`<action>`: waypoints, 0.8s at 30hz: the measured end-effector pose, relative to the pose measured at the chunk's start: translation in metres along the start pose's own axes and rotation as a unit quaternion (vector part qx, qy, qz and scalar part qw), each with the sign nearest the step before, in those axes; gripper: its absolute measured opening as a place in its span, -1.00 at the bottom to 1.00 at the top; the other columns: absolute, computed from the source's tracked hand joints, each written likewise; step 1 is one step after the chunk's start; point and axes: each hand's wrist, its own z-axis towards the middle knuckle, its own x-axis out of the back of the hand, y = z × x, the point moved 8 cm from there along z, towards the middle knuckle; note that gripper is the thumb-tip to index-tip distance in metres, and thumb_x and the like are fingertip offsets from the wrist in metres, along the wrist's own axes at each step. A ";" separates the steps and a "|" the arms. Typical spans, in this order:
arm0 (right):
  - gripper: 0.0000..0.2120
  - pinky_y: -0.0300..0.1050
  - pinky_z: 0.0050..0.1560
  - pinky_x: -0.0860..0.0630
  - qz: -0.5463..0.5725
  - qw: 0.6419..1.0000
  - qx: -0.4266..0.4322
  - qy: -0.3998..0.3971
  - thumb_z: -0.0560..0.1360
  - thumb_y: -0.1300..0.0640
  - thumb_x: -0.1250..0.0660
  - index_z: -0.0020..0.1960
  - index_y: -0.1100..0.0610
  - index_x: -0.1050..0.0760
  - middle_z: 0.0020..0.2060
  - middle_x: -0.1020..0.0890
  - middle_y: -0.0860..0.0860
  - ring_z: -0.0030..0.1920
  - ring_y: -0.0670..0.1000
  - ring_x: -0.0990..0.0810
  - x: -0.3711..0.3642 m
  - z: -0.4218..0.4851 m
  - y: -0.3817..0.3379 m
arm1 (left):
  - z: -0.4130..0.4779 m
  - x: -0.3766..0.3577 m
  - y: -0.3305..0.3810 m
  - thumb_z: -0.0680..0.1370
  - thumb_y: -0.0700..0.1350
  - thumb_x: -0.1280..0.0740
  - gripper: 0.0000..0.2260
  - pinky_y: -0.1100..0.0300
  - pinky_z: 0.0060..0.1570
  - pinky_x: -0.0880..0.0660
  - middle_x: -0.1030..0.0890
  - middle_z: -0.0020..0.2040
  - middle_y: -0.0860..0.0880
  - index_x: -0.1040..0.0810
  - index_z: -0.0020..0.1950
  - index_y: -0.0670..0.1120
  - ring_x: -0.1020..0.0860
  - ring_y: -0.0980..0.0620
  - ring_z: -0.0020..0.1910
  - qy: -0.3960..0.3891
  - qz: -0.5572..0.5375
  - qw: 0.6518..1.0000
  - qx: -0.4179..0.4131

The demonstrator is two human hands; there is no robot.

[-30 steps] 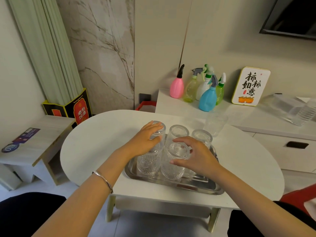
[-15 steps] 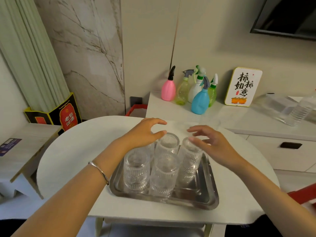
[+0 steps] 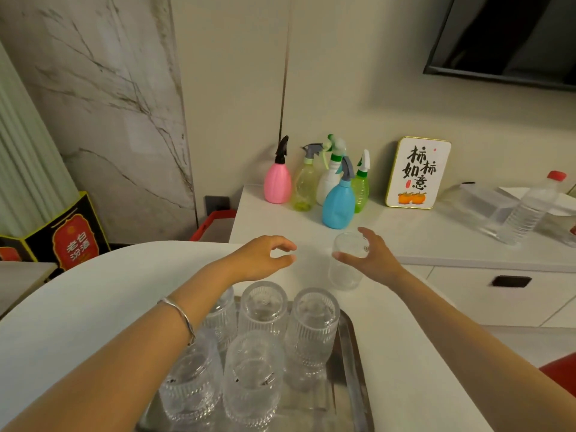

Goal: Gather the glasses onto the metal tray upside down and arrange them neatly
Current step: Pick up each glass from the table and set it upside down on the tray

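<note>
Several ribbed glasses stand upside down on the metal tray point(image 3: 353, 372) at the table's near edge, among them a back middle glass point(image 3: 263, 305), a back right glass point(image 3: 313, 319) and a front glass point(image 3: 252, 375). One clear glass point(image 3: 344, 269) stands upright on the table beyond the tray. My right hand point(image 3: 375, 258) wraps its upper part, thumb in front and fingers behind. To its left, my left hand point(image 3: 265, 257) hovers above the table with curled fingers, holding nothing. My left forearm hides part of the left glasses.
The white oval table point(image 3: 93, 307) butts against a white cabinet point(image 3: 436, 244) carrying several spray bottles point(image 3: 338, 204), a sign point(image 3: 417, 173), a water bottle point(image 3: 530, 210) and a clear box. A black and red carton point(image 3: 71, 238) stands at the left.
Both hands left the glasses on the tray and moved away from me. My right hand reached the upright glass beyond the tray and closed around it. The camera tilted closer.
</note>
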 end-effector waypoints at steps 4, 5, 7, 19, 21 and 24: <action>-0.17 -0.03 0.18 -0.45 0.029 0.998 0.016 0.061 0.27 -0.13 -0.53 0.42 0.08 -0.26 0.29 -0.43 0.13 0.16 0.09 -0.49 -0.001 -0.002 -0.005 | 0.004 -0.005 0.003 0.55 0.03 -0.27 -0.68 0.29 0.17 -0.28 -0.50 0.29 0.07 -0.48 0.29 0.01 -0.42 0.18 0.21 -0.004 0.002 1.000 -0.005; -0.19 -0.07 0.11 -0.46 0.045 0.996 0.020 0.074 0.27 -0.11 -0.53 0.41 0.07 -0.28 0.27 -0.45 0.12 0.09 0.06 -0.49 0.001 -0.007 -0.007 | 0.004 -0.005 0.004 0.55 0.03 -0.27 -0.68 0.29 0.17 -0.27 -0.49 0.30 0.08 -0.47 0.29 0.01 -0.41 0.18 0.22 -0.003 0.002 1.000 -0.007; -0.22 -0.17 -0.02 -0.46 0.091 0.991 0.029 0.093 0.28 -0.08 -0.53 0.40 0.05 -0.29 0.23 -0.46 0.09 0.03 0.03 -0.50 0.009 -0.017 -0.012 | 0.002 -0.003 0.008 0.55 0.04 -0.27 -0.66 0.29 0.19 -0.26 -0.48 0.31 0.08 -0.46 0.31 0.02 -0.40 0.17 0.25 0.002 -0.005 1.000 -0.011; -0.34 0.03 0.20 -0.50 0.504 0.858 0.091 -0.049 0.29 0.05 -0.39 0.35 0.11 -0.27 0.22 -0.55 0.12 0.18 0.10 -0.55 0.033 -0.112 -0.106 | -0.042 0.023 0.078 0.39 0.30 -0.25 -0.50 0.18 0.06 -0.56 -0.66 0.11 -0.02 -0.57 0.14 -0.01 -0.62 0.03 0.08 0.043 -0.326 0.944 0.020; -0.32 -0.01 0.19 -0.51 0.433 0.891 0.107 -0.086 0.27 -0.02 -0.39 0.32 0.08 -0.23 0.15 -0.59 0.05 0.17 0.07 -0.57 0.032 -0.128 -0.111 | -0.056 0.031 0.083 0.33 0.27 -0.31 -0.49 0.26 -0.06 -0.58 -0.68 0.06 -0.04 -0.59 0.12 -0.04 -0.64 0.05 0.04 0.067 -0.350 0.934 0.000; -0.28 -0.20 0.02 -0.57 0.341 0.925 0.108 -0.129 0.24 -0.18 -0.35 0.29 0.14 -0.27 0.03 -0.65 -0.01 0.04 -0.03 -0.63 0.030 -0.148 -0.110 | -0.074 0.037 0.090 0.27 0.24 -0.38 -0.39 0.30 -0.07 -0.56 -0.67 0.09 0.00 -0.55 0.23 -0.05 -0.62 0.11 0.06 0.089 -0.315 0.944 -0.033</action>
